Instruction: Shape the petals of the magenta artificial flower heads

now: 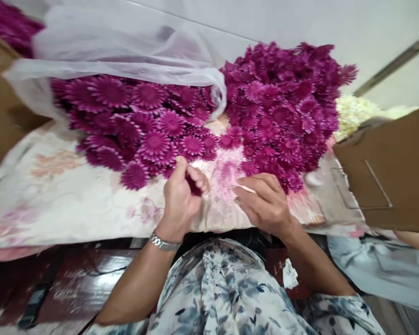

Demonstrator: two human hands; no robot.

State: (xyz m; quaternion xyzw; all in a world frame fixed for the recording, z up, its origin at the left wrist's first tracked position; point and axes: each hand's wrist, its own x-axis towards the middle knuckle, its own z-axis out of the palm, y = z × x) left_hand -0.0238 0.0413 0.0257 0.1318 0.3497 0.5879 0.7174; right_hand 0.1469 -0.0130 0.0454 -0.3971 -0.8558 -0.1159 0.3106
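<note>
My left hand [184, 188] is curled above the front edge of the cloth, thumb up. Its fingers close round a magenta flower piece [194, 188], mostly hidden in the palm. To the right, my right hand [263, 202] has its fingers drawn together; a thin white sliver shows between them, too blurred to name. Beyond the left hand, a heap of magenta artificial flowers [155, 142] spills from a translucent plastic bag [125, 70]. A taller pile of magenta flower heads [282, 116] stands behind the right hand.
A floral cloth [63, 195] covers the work surface, with pink dust between the heaps. Cardboard boxes stand at the left [3, 93] and right [391, 172]. Pale yellow flowers [356, 114] lie behind the right box. Part of another person's arm [414, 242] shows at the right edge.
</note>
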